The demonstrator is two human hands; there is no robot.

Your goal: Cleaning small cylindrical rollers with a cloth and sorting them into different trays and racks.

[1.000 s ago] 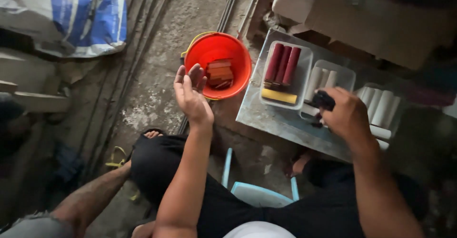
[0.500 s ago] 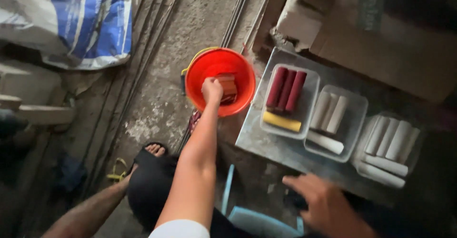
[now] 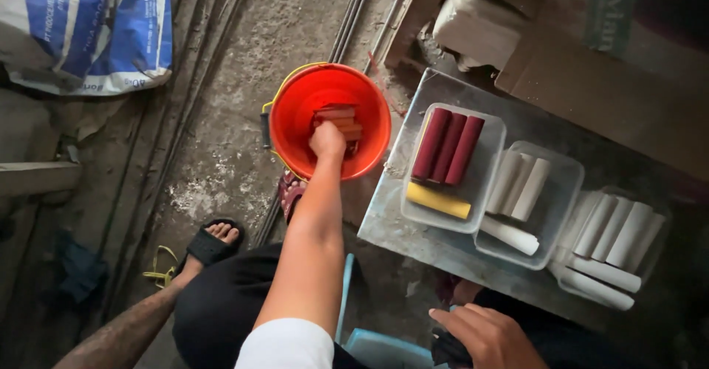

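Two hands are mine here. My left hand [image 3: 328,140] reaches down into the orange bucket [image 3: 295,110] that stands on the concrete floor [image 3: 221,81], and its fingers curl down onto the stack of red-brown bars [image 3: 341,115] lying at the bottom; whether they have closed on one bar or only touch the stack I cannot tell, since the back of my hand hides the fingertips. My right hand [image 3: 487,336] rests low by my lap, near the edge of the grey board [image 3: 391,225], fingers loosely bent, and something dark sits just beside it, too unclear to name. On the board stand three clear trays in a row: the nearest tray [image 3: 484,192] to the bucket holds three dark red rolls [image 3: 447,147] and a yellow roll [image 3: 437,200], the others hold white rolls [image 3: 521,184]. My sandalled foot [image 3: 210,245] is on the floor to the left.
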